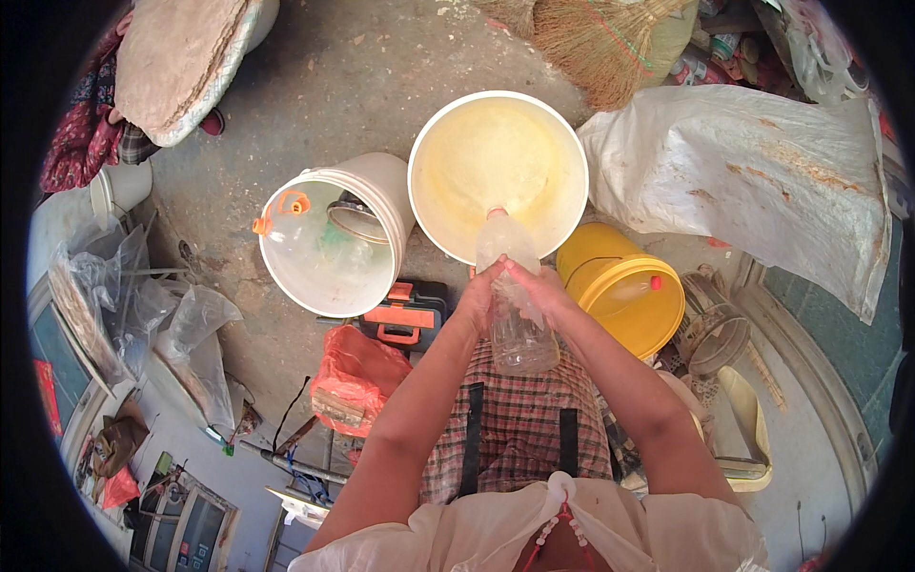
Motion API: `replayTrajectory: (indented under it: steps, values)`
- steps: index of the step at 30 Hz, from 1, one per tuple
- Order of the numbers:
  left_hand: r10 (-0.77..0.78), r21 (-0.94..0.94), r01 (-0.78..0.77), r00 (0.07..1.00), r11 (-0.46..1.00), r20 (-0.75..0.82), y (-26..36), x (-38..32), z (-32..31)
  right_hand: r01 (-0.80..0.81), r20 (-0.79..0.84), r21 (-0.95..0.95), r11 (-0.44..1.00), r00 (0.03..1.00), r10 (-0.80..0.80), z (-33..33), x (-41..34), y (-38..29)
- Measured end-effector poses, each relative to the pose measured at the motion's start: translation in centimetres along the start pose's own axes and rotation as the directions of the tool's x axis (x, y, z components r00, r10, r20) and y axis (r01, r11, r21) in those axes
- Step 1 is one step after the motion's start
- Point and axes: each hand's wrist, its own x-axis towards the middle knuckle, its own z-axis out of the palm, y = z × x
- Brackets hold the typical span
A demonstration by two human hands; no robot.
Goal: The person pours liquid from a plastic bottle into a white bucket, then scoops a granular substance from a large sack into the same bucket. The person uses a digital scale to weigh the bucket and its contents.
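Note:
A large clear plastic bottle (522, 347) is held between both my hands, its base towards my lap. Its narrow neck points away from me over the near side of a white tub (498, 136) with a yellowish inside. My left hand (483, 286) grips the bottle's left side, and my right hand (541, 289) grips its right side. The two thumbs nearly meet on top. Around the mouth there is a pinkish-red ring. A checked apron (532, 422) covers my lap beneath the bottle. Whether liquid is leaving the bottle, I cannot tell.
Left of the tub, a white bucket (322, 250) leans towards me, holding a clear container with orange fittings. A yellow bucket (615, 286) stands right. Nearby are a toolbox (418, 318), a red plastic bag (357, 372), a woven sack (736, 164) and a broom (600, 43). Another person's sleeve (75, 154) shows far left.

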Motion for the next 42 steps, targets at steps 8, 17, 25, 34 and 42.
replayTrajectory:
  steps: [8, 17, 25, 34, 42]
  values:
    - [-0.14, 0.078, 0.142, 0.99, 0.987, -0.026, -0.6, 1.1, -2.7, 0.012, 0.077, 0.034, 0.999, 0.997, -0.015, -0.2, 2.0, 1.7]
    - [-0.049, 0.06, 0.054, 0.995, 0.997, -0.083, 0.5, -2.0, 1.0, 0.038, 0.098, 0.034, 0.999, 0.994, -0.041, 0.6, 1.9, 2.3]
    - [0.022, -0.01, -0.022, 1.0, 1.0, -0.02, -1.3, 0.9, -2.5, -0.028, 0.029, 0.041, 0.999, 0.999, 0.027, 1.1, 0.8, 2.1]
    - [0.011, 0.098, -0.005, 0.998, 0.995, -0.063, -1.7, 1.6, -3.9, -0.018, 0.001, 0.011, 1.0, 1.0, 0.018, 1.0, 0.7, 3.0]
    - [-0.053, 0.132, 0.061, 0.996, 0.989, -0.068, -0.9, 0.6, -2.2, -0.016, 0.02, 0.045, 0.999, 1.0, 0.015, 1.1, 0.1, 2.4]
